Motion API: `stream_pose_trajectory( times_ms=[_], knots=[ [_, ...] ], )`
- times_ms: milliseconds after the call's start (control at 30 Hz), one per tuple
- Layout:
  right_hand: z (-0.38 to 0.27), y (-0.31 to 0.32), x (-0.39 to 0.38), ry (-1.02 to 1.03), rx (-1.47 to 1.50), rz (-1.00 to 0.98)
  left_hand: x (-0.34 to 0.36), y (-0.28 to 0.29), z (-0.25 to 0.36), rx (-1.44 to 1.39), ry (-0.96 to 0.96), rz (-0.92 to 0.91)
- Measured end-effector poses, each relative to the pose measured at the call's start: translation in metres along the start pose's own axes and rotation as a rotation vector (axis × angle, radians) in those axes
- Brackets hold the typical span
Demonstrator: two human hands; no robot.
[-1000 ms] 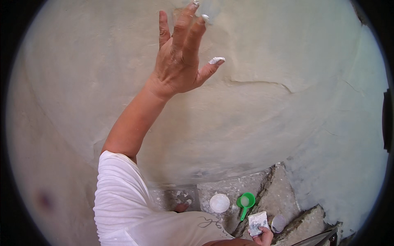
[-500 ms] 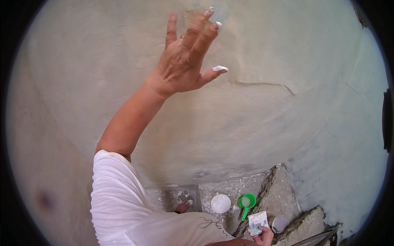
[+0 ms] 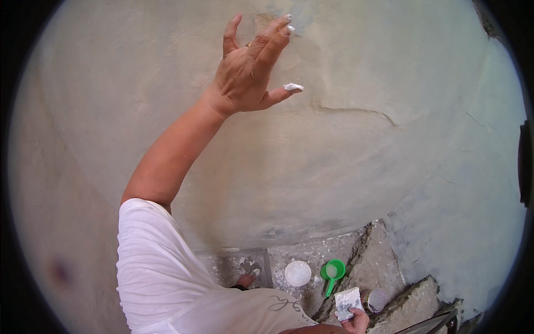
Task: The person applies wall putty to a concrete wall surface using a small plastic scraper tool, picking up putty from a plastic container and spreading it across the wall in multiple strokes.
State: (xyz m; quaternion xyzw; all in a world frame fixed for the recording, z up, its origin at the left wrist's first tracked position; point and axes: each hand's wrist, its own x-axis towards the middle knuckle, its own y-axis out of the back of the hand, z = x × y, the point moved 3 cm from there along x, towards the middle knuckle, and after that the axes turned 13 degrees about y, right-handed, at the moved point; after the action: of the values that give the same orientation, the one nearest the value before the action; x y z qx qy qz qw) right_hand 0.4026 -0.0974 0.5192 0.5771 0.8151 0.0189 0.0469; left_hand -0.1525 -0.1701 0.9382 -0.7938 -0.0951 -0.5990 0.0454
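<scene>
My left hand (image 3: 245,75) is raised on an outstretched arm in front of the pale plastered wall (image 3: 289,178). Its fingers are spread and hold nothing. White paste coats the tips of the thumb and two fingers. Those two fingertips are by a small brownish patch (image 3: 262,23) on the wall; whether they touch it I cannot tell. Down at the lower right, my right hand (image 3: 356,322) grips a flat square piece (image 3: 348,302) smeared with white paste, its thumb on the near edge.
On the grey, white-spattered floor stand a round white lid or tub (image 3: 297,273), a green dipper (image 3: 334,269) and a round container (image 3: 376,300). Broken slabs (image 3: 378,261) lie at the lower right. A raised crack (image 3: 361,111) runs across the wall. My foot (image 3: 246,280) shows below.
My left hand has shifted slightly, and its fingers are a little more bent. My right hand still holds the square piece in nearly the same place.
</scene>
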Motion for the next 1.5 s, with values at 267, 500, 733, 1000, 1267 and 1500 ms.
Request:
stream_pose_trajectory(
  times_ms=[267, 500, 733, 1000, 1267, 1500],
  knots=[
    [-0.023, -0.013, -0.011, -0.069, 0.243, 0.053, -0.008, -0.007, -0.002, 0.019, -0.029, 0.056],
    [0.006, -0.001, 0.004, 0.335, -0.352, -0.269, -0.008, -0.003, -0.006, -0.029, -0.063, 0.065],
    [-0.003, -0.003, 0.029, 0.508, -0.621, -0.418, -0.011, -0.006, -0.002, -0.074, -0.022, 0.080],
    [-0.127, -0.101, 0.078, 0.009, 0.495, -0.028, -0.012, 0.002, 0.003, -0.111, -0.041, 0.127],
    [-0.238, -0.199, 0.091, 0.246, 0.552, -0.144, -0.023, 0.035, -0.001, -0.247, 0.067, 0.148],
    [-0.348, -0.273, 0.090, 1.369, -0.053, 0.101, -0.065, 0.079, -0.037, 0.042, 0.259, 0.146]
  ],
)
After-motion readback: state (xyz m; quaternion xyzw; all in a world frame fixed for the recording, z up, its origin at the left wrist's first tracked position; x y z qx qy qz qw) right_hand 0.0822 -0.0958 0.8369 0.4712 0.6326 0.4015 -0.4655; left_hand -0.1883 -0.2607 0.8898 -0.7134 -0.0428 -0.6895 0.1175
